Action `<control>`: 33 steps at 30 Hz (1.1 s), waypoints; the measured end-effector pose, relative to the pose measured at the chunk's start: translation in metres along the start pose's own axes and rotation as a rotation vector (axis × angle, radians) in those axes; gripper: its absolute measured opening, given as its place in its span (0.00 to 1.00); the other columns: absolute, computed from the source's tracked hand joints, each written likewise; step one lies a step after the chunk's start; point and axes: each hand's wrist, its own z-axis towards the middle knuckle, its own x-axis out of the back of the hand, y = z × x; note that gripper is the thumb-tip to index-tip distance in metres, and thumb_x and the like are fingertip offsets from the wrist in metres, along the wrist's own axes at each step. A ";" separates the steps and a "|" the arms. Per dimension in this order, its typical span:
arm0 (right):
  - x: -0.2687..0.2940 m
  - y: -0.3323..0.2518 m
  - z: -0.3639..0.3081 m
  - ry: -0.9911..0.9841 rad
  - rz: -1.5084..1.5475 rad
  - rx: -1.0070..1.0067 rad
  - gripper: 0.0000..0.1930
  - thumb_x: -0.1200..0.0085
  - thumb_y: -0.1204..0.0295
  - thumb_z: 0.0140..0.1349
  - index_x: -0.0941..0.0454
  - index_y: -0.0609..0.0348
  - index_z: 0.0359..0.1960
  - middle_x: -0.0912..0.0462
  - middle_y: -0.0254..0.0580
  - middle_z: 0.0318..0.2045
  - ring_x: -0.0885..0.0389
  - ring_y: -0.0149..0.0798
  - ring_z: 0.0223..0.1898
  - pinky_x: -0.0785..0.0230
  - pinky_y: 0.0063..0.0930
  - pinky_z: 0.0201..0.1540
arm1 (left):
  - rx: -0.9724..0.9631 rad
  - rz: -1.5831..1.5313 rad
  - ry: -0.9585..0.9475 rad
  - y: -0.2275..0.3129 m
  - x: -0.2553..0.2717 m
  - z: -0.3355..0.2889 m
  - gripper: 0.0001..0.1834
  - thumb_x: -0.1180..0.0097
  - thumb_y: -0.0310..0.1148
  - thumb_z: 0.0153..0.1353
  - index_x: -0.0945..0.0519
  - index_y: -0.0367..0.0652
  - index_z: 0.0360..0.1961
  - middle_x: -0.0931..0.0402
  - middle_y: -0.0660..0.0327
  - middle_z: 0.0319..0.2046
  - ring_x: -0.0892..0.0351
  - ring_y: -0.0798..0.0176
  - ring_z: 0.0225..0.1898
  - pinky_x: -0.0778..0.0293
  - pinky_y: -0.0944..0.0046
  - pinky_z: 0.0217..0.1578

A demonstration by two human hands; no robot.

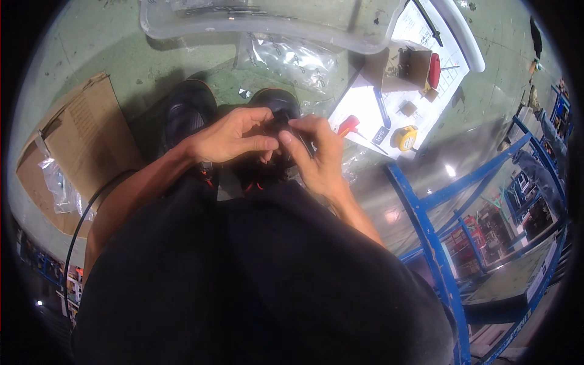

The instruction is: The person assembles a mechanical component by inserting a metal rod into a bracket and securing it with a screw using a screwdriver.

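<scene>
Small black part (283, 119) pinched between left hand (228, 137) and right hand (316, 155) — above shoes (190, 109).

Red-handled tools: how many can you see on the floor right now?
2. One red-handled screwdriver lies on the white sheet just right of the right hand. Another red-handled tool lies farther up, beside the small cardboard box. More could be hidden behind the hands.

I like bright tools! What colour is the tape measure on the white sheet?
Yellow: the tape measure shows best in the head view.

Black trousers (255, 274), black shoes (190, 109) with orange trim, bare forearms.
</scene>
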 end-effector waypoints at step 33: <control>0.068 -0.095 0.052 -0.159 -0.627 0.446 0.16 0.34 0.73 0.55 0.29 0.63 0.40 0.20 0.43 0.30 0.19 0.42 0.25 0.28 0.34 0.26 | -0.314 0.267 0.027 0.101 -0.023 0.017 0.13 0.36 0.16 0.51 0.21 0.36 0.38 0.19 0.59 0.41 0.22 0.68 0.46 0.26 0.65 0.47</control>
